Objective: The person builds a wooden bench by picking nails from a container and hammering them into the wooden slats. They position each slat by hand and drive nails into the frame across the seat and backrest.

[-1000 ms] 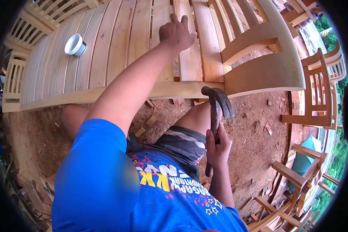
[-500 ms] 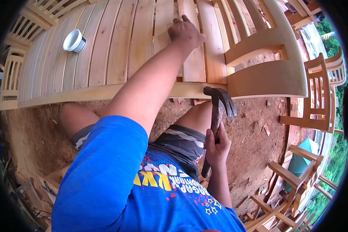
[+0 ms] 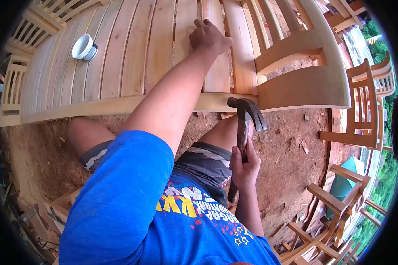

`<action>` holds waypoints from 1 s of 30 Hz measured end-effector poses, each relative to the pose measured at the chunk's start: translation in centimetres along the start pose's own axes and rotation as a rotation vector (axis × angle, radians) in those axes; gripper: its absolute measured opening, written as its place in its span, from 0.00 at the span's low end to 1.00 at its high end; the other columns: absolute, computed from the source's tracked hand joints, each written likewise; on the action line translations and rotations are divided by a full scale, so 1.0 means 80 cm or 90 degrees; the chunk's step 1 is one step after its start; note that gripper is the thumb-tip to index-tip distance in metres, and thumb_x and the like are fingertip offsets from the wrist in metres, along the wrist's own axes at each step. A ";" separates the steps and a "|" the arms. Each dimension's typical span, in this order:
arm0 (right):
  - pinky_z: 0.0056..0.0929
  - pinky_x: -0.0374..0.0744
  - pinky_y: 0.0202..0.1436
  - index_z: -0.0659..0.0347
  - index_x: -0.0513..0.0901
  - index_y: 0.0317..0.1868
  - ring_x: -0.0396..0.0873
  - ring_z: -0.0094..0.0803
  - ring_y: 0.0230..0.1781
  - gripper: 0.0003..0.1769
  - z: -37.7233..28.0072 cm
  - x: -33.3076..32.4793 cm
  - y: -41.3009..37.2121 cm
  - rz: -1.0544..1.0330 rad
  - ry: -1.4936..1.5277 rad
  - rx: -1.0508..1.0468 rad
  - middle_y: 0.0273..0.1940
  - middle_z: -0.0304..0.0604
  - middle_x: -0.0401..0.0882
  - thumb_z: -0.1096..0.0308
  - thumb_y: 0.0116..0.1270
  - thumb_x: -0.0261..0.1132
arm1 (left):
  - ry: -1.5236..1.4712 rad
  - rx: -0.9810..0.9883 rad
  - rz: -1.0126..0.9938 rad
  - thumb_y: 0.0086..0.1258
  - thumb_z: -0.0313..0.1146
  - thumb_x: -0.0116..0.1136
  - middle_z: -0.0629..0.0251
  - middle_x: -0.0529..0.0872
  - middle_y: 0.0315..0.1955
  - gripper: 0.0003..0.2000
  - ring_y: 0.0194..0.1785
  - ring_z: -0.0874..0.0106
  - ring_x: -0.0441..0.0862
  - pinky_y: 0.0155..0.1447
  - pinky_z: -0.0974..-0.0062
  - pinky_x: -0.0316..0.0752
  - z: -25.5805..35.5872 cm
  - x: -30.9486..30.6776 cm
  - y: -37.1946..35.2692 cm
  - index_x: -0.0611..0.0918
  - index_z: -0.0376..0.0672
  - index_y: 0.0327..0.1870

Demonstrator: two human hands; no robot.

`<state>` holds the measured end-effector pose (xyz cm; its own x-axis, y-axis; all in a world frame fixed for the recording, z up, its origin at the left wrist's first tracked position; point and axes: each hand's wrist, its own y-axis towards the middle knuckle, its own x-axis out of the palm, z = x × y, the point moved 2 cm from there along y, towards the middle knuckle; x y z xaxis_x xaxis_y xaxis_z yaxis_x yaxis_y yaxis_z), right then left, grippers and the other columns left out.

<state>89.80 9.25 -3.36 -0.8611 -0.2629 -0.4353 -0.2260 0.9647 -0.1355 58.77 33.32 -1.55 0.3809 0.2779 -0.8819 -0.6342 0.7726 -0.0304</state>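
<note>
My left hand [image 3: 208, 39] rests palm down on the pale wooden slats near the right end of a slatted bench [image 3: 119, 102], fingers forward and thumb out to the right. Under and beside it lies a wide slat [image 3: 217, 73], its near end at the front rail. My right hand [image 3: 245, 168] is wrapped around the handle of a claw hammer [image 3: 247, 114]. The hammer stands head up just in front of the rail, above my thigh, with its claw toward the right.
A white cup-like container [image 3: 85, 47] lies tipped on the slats at the left. The bench's curved armrest end [image 3: 303, 88] rises at the right. Wooden chairs [image 3: 362, 106] and a teal umbrella [image 3: 346, 179] are farther right. Bare brown ground [image 3: 287, 154] has wood scraps on it.
The wide slat by my left hand has shifted left, and the narrow gap on its left has closed. My left hand moved slightly left too. The hammer shifted a little left and up.
</note>
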 end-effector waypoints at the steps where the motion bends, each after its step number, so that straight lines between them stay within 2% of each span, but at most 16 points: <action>1: 0.30 0.85 0.39 0.72 0.80 0.75 0.88 0.23 0.34 0.28 0.001 -0.001 0.000 -0.002 -0.005 0.004 0.34 0.53 0.91 0.70 0.80 0.73 | -0.003 0.003 0.018 0.62 0.53 0.71 0.46 0.75 0.72 0.41 0.61 0.52 0.92 0.61 0.58 0.90 -0.001 0.003 -0.003 0.79 0.32 0.72; 4: 0.30 0.85 0.39 0.72 0.80 0.75 0.87 0.22 0.33 0.28 0.002 -0.001 0.002 0.002 0.014 0.011 0.33 0.53 0.91 0.70 0.80 0.73 | -0.005 0.058 0.056 0.67 0.48 0.71 0.48 0.75 0.67 0.37 0.61 0.53 0.91 0.64 0.59 0.90 -0.002 0.015 -0.014 0.77 0.31 0.72; 7: 0.31 0.85 0.38 0.72 0.80 0.75 0.86 0.22 0.32 0.28 0.009 -0.002 0.003 0.012 0.032 -0.009 0.32 0.52 0.90 0.70 0.80 0.73 | 0.022 0.063 0.068 0.70 0.48 0.67 0.47 0.75 0.66 0.34 0.60 0.53 0.91 0.63 0.57 0.89 -0.001 0.015 -0.018 0.77 0.32 0.71; 10: 0.31 0.85 0.38 0.72 0.80 0.75 0.87 0.23 0.32 0.28 0.006 -0.006 0.004 0.006 0.018 0.006 0.32 0.53 0.90 0.70 0.80 0.73 | 0.031 0.079 0.101 0.70 0.50 0.63 0.50 0.76 0.65 0.32 0.57 0.49 0.91 0.61 0.54 0.88 -0.004 0.029 -0.014 0.83 0.43 0.72; 16: 0.33 0.85 0.38 0.72 0.79 0.76 0.91 0.29 0.32 0.29 0.001 -0.014 -0.010 0.000 -0.013 0.016 0.34 0.58 0.91 0.71 0.79 0.73 | 0.054 0.186 0.045 0.76 0.43 0.55 0.47 0.79 0.64 0.22 0.59 0.49 0.91 0.62 0.50 0.87 0.002 0.036 -0.009 0.88 0.55 0.68; 17: 0.34 0.85 0.38 0.72 0.79 0.76 0.92 0.32 0.32 0.30 -0.005 -0.016 -0.014 0.007 -0.026 -0.009 0.34 0.59 0.90 0.72 0.78 0.73 | 0.062 0.200 0.047 0.79 0.44 0.54 0.51 0.81 0.64 0.20 0.58 0.51 0.92 0.63 0.50 0.87 0.002 0.036 -0.008 0.89 0.57 0.67; 20: 0.24 0.76 0.29 0.62 0.74 0.84 0.75 0.17 0.23 0.33 0.008 -0.016 -0.025 0.019 -0.003 -0.068 0.27 0.31 0.79 0.71 0.83 0.69 | 0.026 0.210 0.009 0.81 0.46 0.53 0.57 0.83 0.63 0.20 0.58 0.54 0.92 0.64 0.50 0.87 0.001 0.037 -0.005 0.89 0.57 0.66; 21: 0.24 0.76 0.29 0.60 0.74 0.85 0.74 0.17 0.24 0.33 0.014 -0.016 -0.029 0.019 0.009 -0.047 0.28 0.31 0.79 0.70 0.83 0.70 | 0.032 0.207 0.019 0.81 0.51 0.55 0.61 0.85 0.61 0.19 0.57 0.56 0.92 0.64 0.52 0.87 0.009 0.033 -0.010 0.90 0.58 0.64; 24: 0.25 0.76 0.29 0.62 0.73 0.85 0.75 0.17 0.24 0.33 0.022 -0.016 -0.035 0.029 0.005 -0.050 0.28 0.31 0.79 0.70 0.83 0.70 | -0.006 0.339 0.008 0.79 0.57 0.59 0.63 0.84 0.62 0.20 0.56 0.57 0.93 0.64 0.54 0.88 0.031 0.023 -0.028 0.90 0.61 0.63; 27: 0.26 0.77 0.29 0.62 0.74 0.84 0.75 0.18 0.25 0.33 0.024 -0.018 -0.036 0.033 -0.001 -0.052 0.28 0.32 0.79 0.70 0.83 0.70 | 0.108 0.548 -0.131 0.76 0.65 0.61 0.61 0.80 0.68 0.28 0.63 0.57 0.90 0.65 0.53 0.89 0.041 0.033 -0.017 0.87 0.65 0.70; 30: 0.25 0.77 0.30 0.63 0.74 0.84 0.75 0.18 0.25 0.33 0.020 -0.019 -0.035 0.040 -0.003 -0.045 0.29 0.31 0.79 0.70 0.83 0.70 | 0.165 0.523 -0.171 0.74 0.69 0.60 0.63 0.79 0.70 0.31 0.66 0.60 0.89 0.68 0.52 0.87 0.043 0.031 -0.028 0.84 0.66 0.73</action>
<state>92.45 6.90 -3.77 -0.8723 -0.2016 -0.4456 -0.2032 0.9781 -0.0448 63.48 34.26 -2.04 0.2197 -0.0314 -0.9751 0.1731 0.9849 0.0073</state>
